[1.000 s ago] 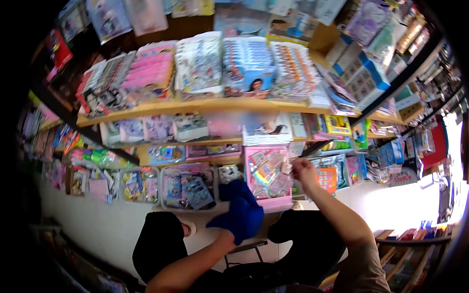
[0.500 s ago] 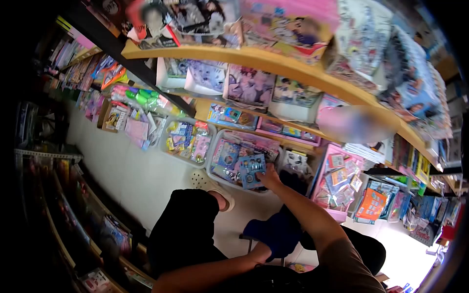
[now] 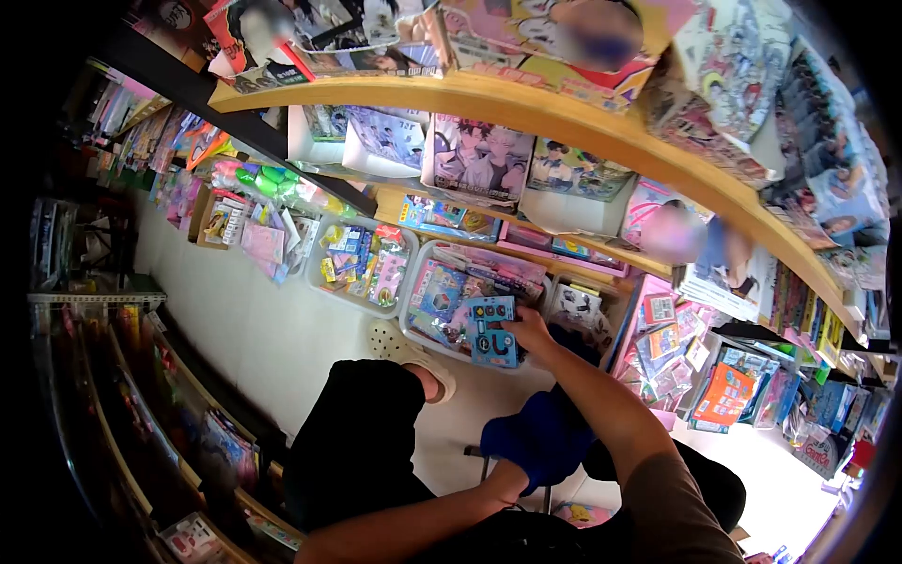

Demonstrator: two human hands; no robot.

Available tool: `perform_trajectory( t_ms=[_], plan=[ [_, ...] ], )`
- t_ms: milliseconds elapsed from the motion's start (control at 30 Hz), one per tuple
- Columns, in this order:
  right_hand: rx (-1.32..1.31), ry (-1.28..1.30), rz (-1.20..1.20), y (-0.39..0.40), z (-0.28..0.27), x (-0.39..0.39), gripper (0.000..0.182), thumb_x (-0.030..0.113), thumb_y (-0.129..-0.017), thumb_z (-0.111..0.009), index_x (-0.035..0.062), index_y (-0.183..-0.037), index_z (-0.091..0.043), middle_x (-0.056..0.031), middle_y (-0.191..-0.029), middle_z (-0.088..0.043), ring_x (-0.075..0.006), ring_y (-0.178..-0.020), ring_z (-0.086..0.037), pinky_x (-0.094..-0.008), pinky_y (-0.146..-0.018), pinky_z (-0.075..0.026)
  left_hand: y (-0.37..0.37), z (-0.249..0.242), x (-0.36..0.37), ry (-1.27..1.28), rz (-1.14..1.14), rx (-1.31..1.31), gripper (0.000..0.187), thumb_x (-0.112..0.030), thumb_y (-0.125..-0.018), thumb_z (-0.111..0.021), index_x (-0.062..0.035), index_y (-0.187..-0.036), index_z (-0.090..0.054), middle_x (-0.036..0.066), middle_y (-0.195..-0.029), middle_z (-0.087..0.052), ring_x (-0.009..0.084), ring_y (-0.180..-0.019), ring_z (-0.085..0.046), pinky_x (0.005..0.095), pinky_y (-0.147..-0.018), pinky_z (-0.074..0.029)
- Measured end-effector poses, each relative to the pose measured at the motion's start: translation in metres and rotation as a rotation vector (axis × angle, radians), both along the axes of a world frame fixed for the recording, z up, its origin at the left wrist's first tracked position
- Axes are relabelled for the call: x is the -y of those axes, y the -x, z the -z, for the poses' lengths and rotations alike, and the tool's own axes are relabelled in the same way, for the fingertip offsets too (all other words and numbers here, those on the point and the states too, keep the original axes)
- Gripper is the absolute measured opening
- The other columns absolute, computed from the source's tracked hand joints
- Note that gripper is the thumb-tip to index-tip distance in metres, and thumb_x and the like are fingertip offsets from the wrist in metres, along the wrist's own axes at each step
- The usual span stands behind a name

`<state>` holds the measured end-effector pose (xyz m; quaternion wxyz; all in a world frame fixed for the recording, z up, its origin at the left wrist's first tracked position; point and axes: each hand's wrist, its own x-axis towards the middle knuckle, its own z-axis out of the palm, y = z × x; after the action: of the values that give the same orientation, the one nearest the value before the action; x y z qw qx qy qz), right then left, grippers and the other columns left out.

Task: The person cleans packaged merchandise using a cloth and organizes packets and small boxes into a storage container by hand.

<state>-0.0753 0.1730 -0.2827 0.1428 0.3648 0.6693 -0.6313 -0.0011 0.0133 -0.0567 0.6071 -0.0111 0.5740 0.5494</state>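
My right hand (image 3: 530, 331) grips the right edge of a flat blue package (image 3: 494, 332) with dark round and oblong pictures on its front. The package is above the near edge of a clear plastic bin (image 3: 413, 327), which holds several colourful packaged items, among them a blue one with a cube picture (image 3: 440, 288). Dark blue cloth (image 3: 536, 440) covers my left hand below the bin. Only the wrist shows, so its fingers are hidden.
Another clear bin (image 3: 315, 282) of small packets stands to the left. At right is a pink tray (image 3: 631, 324) of packaged cards. A curved wooden shelf (image 3: 526, 101) with printed boxes overhangs the bins. My foot in a cream clog (image 3: 387, 340) is near the bin.
The blue package has turned more upright and shifted slightly right in my right hand. My left hand stays at the blue cloth. The view has shifted a little.
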Motion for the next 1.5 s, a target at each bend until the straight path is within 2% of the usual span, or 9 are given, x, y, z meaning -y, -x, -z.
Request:
perform_trajectory(
  t_ms=[200, 500, 600, 700, 933, 1033, 1267, 1367, 1500],
  plan=[
    [-0.278, 0.481, 0.477, -0.053, -0.115, -0.058, 0.022, 0.004, -0.083, -0.054, 0.0044, -0.106, -0.055, -0.0048, -0.094, -0.058, -0.014, -0.086, -0.057, -0.0278, -0.067, -0.05, 0.005, -0.003, -0.013, -0.165, -0.033, 0.001, 0.039, -0.015, -0.085, -0.049, -0.0035, -0.122, -0.044, 0.014, -0.125, -0.043, 0.0229, -0.117, -0.04, 0.0318, -0.098, -0.03],
    [-0.452, 0.392, 0.772, -0.167, -0.275, -0.104, 0.022, 0.009, -0.087, -0.047, 0.004, -0.109, -0.051, -0.0102, -0.102, -0.059, -0.0204, -0.092, -0.059, -0.0358, -0.08, -0.05, 0.03, -0.029, -0.048, -0.313, -0.165, -0.094, 0.039, -0.018, -0.086, -0.049, -0.0045, -0.122, -0.043, 0.014, -0.123, -0.044, 0.023, -0.116, -0.04, 0.0331, -0.097, -0.03],
    [-0.482, 0.431, 0.745, -0.188, -0.293, -0.091, 0.033, 0.017, -0.086, -0.05, 0.0063, -0.117, -0.047, -0.0116, -0.11, -0.057, -0.0243, -0.099, -0.057, -0.0394, -0.086, -0.046, 0.039, -0.049, -0.068, -0.339, -0.12, -0.287, 0.039, -0.019, -0.087, -0.048, -0.0049, -0.123, -0.043, 0.014, -0.122, -0.044, 0.023, -0.116, -0.04, 0.0335, -0.097, -0.03],
    [-0.566, 0.769, 0.821, -0.188, -0.301, -0.066, 0.043, 0.028, -0.087, -0.05, 0.0038, -0.121, -0.043, -0.0147, -0.117, -0.052, -0.028, -0.106, -0.052, -0.0438, -0.092, -0.04, 0.019, -0.06, -0.074, -0.386, 0.148, -0.718, 0.039, -0.02, -0.087, -0.048, -0.0052, -0.123, -0.042, 0.015, -0.122, -0.044, 0.023, -0.115, -0.04, 0.0339, -0.097, -0.03],
    [-0.719, 1.194, 0.593, -0.165, -0.31, -0.048, 0.08, 0.065, -0.081, -0.034, 0.003, -0.132, -0.032, -0.0183, -0.134, -0.036, -0.0317, -0.119, -0.04, -0.0441, -0.101, -0.03, -0.015, -0.039, -0.075, -0.699, 0.669, -1.588, 0.048, -0.028, -0.086, -0.049, -0.0078, -0.128, -0.036, 0.015, -0.132, -0.035, 0.0284, -0.126, -0.028, 0.0477, -0.105, -0.018],
    [-0.7, 1.19, 0.512, -0.168, -0.295, -0.044, 0.079, 0.065, -0.08, -0.033, 0.0042, -0.131, -0.033, -0.0157, -0.132, -0.038, -0.0281, -0.117, -0.042, -0.0416, -0.099, -0.033, -0.017, -0.048, -0.082, -0.719, 0.493, -1.531, 0.049, -0.02, -0.086, -0.05, -0.0062, -0.13, -0.032, 0.014, -0.131, -0.036, 0.024, -0.121, -0.035, 0.0345, -0.103, -0.025],
    [-0.557, 0.91, 0.575, -0.177, -0.31, -0.043, 0.079, 0.067, -0.08, -0.026, 0.011, -0.136, -0.026, -0.0117, -0.135, -0.035, -0.0284, -0.124, -0.034, -0.0439, -0.102, -0.028, -0.024, 0.006, -0.125, -0.727, 0.262, -1.214, 0.056, -0.028, -0.084, -0.051, -0.0047, -0.131, -0.033, 0.016, -0.133, -0.034, 0.0319, -0.125, -0.028, 0.0487, -0.104, -0.018],
    [-0.626, 0.989, 0.526, -0.179, -0.313, -0.046, 0.078, 0.069, -0.079, -0.024, 0.0171, -0.138, -0.024, -0.0105, -0.138, -0.031, -0.029, -0.127, -0.03, -0.0441, -0.105, -0.023, -0.013, -0.002, -0.138, -0.667, 0.279, -1.191, 0.057, -0.028, -0.083, -0.052, -0.0039, -0.131, -0.032, 0.017, -0.132, -0.034, 0.033, -0.124, -0.029, 0.0469, -0.104, -0.019],
    [-0.762, 0.975, 0.651, -0.185, -0.327, -0.065, 0.084, 0.069, -0.079, -0.022, 0.0087, -0.137, -0.025, -0.0139, -0.137, -0.032, -0.0322, -0.127, -0.028, -0.0473, -0.105, -0.02, -0.026, 0.002, -0.142, -0.583, 0.343, -1.338, 0.056, -0.025, -0.083, -0.052, -0.0028, -0.13, -0.032, 0.018, -0.129, -0.036, 0.0341, -0.121, -0.032, 0.0437, -0.102, -0.023]
  ],
)
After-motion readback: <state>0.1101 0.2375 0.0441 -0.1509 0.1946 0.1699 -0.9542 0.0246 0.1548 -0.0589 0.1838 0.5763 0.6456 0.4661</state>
